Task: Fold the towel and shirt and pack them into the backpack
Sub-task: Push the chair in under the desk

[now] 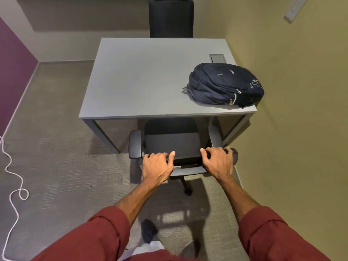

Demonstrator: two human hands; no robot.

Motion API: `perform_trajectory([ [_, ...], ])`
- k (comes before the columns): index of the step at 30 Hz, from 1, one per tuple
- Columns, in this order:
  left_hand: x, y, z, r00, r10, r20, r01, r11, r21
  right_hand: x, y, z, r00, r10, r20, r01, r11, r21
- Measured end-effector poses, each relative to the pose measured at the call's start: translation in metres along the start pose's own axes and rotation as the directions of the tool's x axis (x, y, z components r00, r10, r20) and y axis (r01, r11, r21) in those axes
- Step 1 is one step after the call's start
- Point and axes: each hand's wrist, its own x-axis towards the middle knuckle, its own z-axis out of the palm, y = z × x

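A dark navy backpack (225, 85) lies zipped on its side at the right front corner of the grey table (143, 81). No towel or shirt shows anywhere in view. My left hand (157, 166) and my right hand (218, 162) both grip the top edge of the backrest of a black office chair (172, 144), which is tucked partly under the table's near edge. Red sleeves are rolled up on both forearms.
A second black chair (171, 17) stands behind the table's far edge. The yellow wall (301, 110) runs close along the table's right side. A white cord (11, 185) snakes over the carpet at the left. A cable hatch (217, 58) is set in the tabletop.
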Motion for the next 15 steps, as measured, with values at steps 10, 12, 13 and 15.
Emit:
perform_trajectory([
  [10, 0.052, -0.042, -0.022, 0.994, 0.039, 0.100, -0.035, 0.998, -0.046, 0.035, -0.045, 0.009, 0.999, 0.049, 0.015, -0.050, 0.998, 0.044],
  [12, 0.061, -0.052, -0.027, 0.995, 0.042, 0.095, -0.037, 0.998, -0.053, 0.040, -0.056, 0.010, 0.999, 0.043, 0.018, -0.044, 0.998, 0.046],
  [13, 0.065, -0.057, -0.029, 0.995, 0.043, 0.093, -0.038, 0.998, -0.048, 0.042, -0.060, 0.011, 0.999, 0.037, 0.016, -0.038, 0.998, 0.044],
  [15, 0.072, -0.063, -0.032, 0.995, 0.049, 0.092, -0.046, 0.998, -0.039, 0.046, -0.065, 0.014, 0.999, 0.032, 0.011, -0.032, 0.999, 0.043],
])
